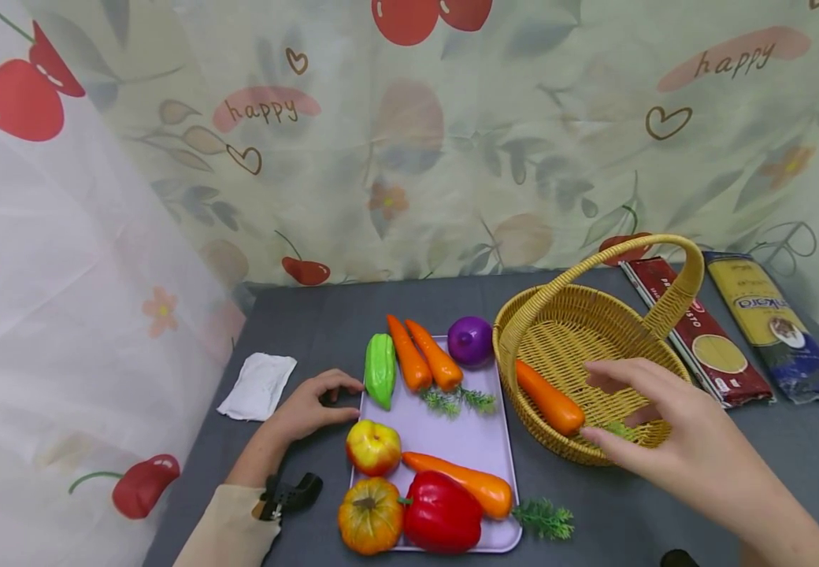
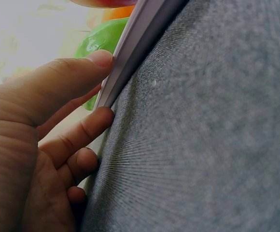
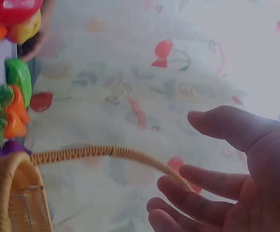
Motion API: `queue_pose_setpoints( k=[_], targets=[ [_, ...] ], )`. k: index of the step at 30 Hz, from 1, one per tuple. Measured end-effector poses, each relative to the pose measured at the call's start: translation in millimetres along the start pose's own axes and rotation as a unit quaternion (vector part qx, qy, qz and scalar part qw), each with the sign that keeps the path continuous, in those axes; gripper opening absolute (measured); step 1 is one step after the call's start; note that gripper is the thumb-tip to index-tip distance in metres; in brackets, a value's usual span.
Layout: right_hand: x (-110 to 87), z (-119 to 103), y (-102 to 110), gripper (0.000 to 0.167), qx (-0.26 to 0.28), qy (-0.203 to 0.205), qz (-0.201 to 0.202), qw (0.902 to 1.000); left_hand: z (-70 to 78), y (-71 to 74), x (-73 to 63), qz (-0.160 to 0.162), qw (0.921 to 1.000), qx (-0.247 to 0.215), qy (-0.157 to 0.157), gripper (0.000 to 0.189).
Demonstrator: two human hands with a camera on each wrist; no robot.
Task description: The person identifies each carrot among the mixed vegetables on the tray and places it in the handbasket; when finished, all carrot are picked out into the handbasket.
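A lilac tray [image 1: 455,429] on the grey table carries a green gourd [image 1: 379,368], two carrots [image 1: 424,358], a purple onion [image 1: 469,340], an apple [image 1: 372,446], a third carrot [image 1: 462,480], a red pepper [image 1: 441,512] and a small pumpkin [image 1: 370,516]. My left hand [image 1: 353,399] pinches the tray's left rim [image 2: 140,34], thumb on top and fingers [image 2: 94,121] under the edge. Right of the tray, a woven basket [image 1: 594,331] holds one carrot [image 1: 547,398]. My right hand [image 1: 611,405] hovers open over the basket's near rim, holding nothing.
A white packet [image 1: 258,384] lies left of the tray. Two pasta packs [image 1: 700,331] [image 1: 771,331] lie right of the basket. The basket's handle [image 3: 96,152] arches beside my right hand's fingers [image 3: 203,186]. A printed curtain closes off the back and left sides.
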State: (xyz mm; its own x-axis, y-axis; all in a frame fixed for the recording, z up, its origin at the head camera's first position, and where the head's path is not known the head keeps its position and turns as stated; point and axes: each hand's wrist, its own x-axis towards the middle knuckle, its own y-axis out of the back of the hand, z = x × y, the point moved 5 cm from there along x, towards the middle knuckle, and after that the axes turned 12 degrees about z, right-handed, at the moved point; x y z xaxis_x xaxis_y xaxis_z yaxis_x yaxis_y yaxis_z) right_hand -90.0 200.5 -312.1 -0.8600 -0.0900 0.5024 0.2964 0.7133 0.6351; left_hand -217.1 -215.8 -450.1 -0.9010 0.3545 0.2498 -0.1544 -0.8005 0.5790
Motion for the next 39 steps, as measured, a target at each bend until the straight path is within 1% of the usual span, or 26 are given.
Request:
queue_pose_setpoints(
  k=[2,5,8,12,13,18,22,25,29,33,36,39],
  targets=[
    [-3.6,-9,-3,0.064,0.019,0.019,-0.007,0.9996,-0.1,0.0,0.0,0.000,1.0000,-0.003,-0.001,0.035],
    [-8.4,-18,-11,0.065,0.051,0.031,-0.029,0.9978,-0.3,0.3,0.3,0.001,1.0000,-0.008,-0.004,0.035],
    [-12.5,-23,-24,0.061,0.076,0.022,-0.070,0.9944,-0.4,0.7,0.6,0.001,0.9999,-0.011,-0.005,0.035],
    [-17.1,-27,-44,0.056,0.089,0.009,-0.129,0.9876,-0.9,0.7,0.1,0.001,1.0000,-0.009,0.000,0.035],
    [-18.1,-28,-49,0.056,0.092,0.012,-0.139,0.9859,-0.9,0.7,0.0,0.000,1.0000,-0.008,0.001,0.035],
    [-22.8,-27,-74,0.054,0.091,0.020,-0.185,0.9783,-1.2,1.1,-0.1,0.003,0.9999,-0.011,-0.001,0.035],
    [-25.7,-21,-96,0.054,0.080,0.006,-0.226,0.9709,-0.8,1.7,0.1,0.005,0.9999,-0.014,-0.002,0.035],
    [-28.1,-15,-111,0.055,0.061,-0.002,-0.247,0.9672,-0.6,1.7,0.1,0.005,0.9999,-0.014,-0.002,0.035],
    [-32.1,-8,-130,0.055,0.020,0.010,-0.253,0.9671,-1.2,1.2,0.1,0.004,0.9999,-0.014,-0.002,0.035],
    [-37.4,-1,-144,0.053,-0.014,0.030,-0.244,0.9693,-1.4,0.5,0.3,0.002,0.9999,-0.016,0.002,0.035],
    [-40.7,4,-150,0.051,-0.021,0.041,-0.233,0.9713,-0.4,0.2,0.2,0.002,0.9999,-0.016,0.004,0.035],
    [-41.8,8,-154,0.050,-0.016,0.043,-0.231,0.9718,0.8,0.6,-0.1,0.002,0.9998,-0.016,0.006,0.036]
  ],
)
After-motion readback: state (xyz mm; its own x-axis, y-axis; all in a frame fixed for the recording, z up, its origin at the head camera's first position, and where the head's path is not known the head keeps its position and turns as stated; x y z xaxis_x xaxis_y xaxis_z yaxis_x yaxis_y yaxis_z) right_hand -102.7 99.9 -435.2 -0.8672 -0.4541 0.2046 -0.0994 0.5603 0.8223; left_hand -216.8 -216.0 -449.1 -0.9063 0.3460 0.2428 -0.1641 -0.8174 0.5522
